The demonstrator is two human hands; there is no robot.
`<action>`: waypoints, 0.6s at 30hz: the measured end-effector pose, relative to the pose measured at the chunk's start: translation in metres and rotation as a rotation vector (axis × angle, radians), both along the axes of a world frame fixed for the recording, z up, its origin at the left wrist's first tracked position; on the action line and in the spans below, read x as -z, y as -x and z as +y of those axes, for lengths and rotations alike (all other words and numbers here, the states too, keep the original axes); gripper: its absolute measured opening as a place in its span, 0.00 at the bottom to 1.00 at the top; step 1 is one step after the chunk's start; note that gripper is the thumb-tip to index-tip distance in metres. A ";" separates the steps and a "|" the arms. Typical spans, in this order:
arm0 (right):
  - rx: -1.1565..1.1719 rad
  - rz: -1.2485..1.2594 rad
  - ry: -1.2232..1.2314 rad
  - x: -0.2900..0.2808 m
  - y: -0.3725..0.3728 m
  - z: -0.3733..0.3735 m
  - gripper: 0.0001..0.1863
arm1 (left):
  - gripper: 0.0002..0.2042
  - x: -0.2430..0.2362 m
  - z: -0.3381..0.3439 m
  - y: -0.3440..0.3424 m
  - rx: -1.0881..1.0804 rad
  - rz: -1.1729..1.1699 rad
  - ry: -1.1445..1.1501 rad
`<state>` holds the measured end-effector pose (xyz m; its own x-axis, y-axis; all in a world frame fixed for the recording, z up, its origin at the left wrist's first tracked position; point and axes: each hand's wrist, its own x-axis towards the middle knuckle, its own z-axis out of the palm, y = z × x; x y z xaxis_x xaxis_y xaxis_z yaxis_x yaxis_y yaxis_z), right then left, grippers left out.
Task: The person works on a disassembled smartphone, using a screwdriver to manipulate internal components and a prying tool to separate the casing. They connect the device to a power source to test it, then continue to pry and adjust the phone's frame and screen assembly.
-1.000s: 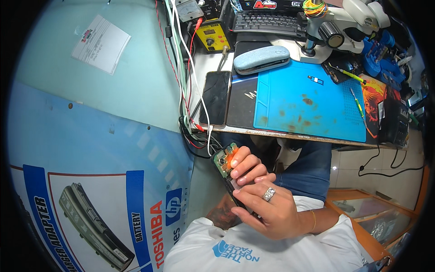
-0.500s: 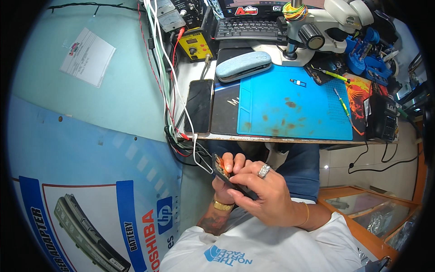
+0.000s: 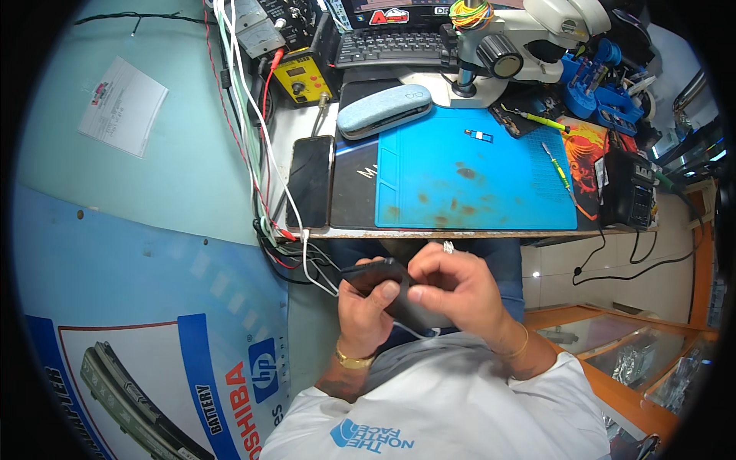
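Low in front of the bench, both my hands are on a dark phone, tilted, its smooth black side facing up. My left hand wraps its near left end, the thumb lying across the surface. My right hand, with a ring, pinches the opposite edge between thumb and bent fingers. A white cable hangs off the bench edge toward my left hand; a white strand also shows under the phone. Whether the cable joins the phone is hidden.
On the bench lie a blue mat, another phone and a light blue case. Behind stand a yellow-fronted unit, a keyboard and a microscope. A black box sits at the right edge.
The phone has been turned over: its open side with orange and gold parts faced up before, now the smooth dark side does. My left thumb has come onto it. The whole view has shifted slightly.
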<state>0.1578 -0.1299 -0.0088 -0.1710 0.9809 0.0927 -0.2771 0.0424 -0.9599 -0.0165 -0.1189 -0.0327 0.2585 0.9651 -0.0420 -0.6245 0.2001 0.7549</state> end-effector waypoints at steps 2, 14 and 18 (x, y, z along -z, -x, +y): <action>-0.032 0.218 0.177 0.001 -0.004 0.006 0.07 | 0.11 -0.009 0.004 -0.001 -0.003 0.089 0.051; -0.224 0.265 0.453 0.022 -0.030 0.003 0.08 | 0.08 -0.008 0.015 0.002 0.136 0.138 0.294; -0.147 0.230 0.404 0.017 -0.018 -0.007 0.07 | 0.12 0.006 0.015 0.002 0.174 0.024 0.353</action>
